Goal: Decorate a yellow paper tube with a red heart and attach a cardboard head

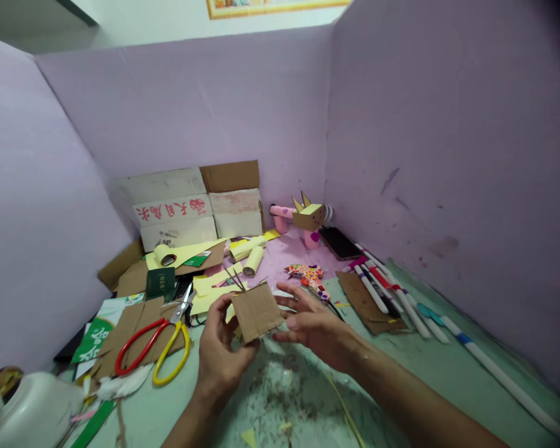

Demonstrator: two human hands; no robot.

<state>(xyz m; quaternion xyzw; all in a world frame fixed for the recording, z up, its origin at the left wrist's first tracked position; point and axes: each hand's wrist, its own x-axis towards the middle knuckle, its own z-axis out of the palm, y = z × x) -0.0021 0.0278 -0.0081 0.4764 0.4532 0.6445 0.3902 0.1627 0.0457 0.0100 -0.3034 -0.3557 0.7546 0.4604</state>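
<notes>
A small square cardboard piece [257, 313], perhaps one face of a box, is held up over the table by my left hand [221, 348]. The fingers and thumb of that hand wrap its left side and lower edge. Several thin dark sticks or wires [236, 280] show just behind its top left corner. My right hand [310, 320] is at the cardboard's right side with its fingers spread; whether a fingertip touches the edge I cannot tell. Left of my hands lie scissors [177, 320] with one red and one yellow handle.
Paper rolls [253, 260], yellow paper strips and a printed cardboard box [182, 208] stand at the back. A pink figure with a cardboard head [308, 216] is in the corner. Right are a phone [340, 242], cardboard [366, 305] and several markers [410, 311]; a white container [32, 410] is front left.
</notes>
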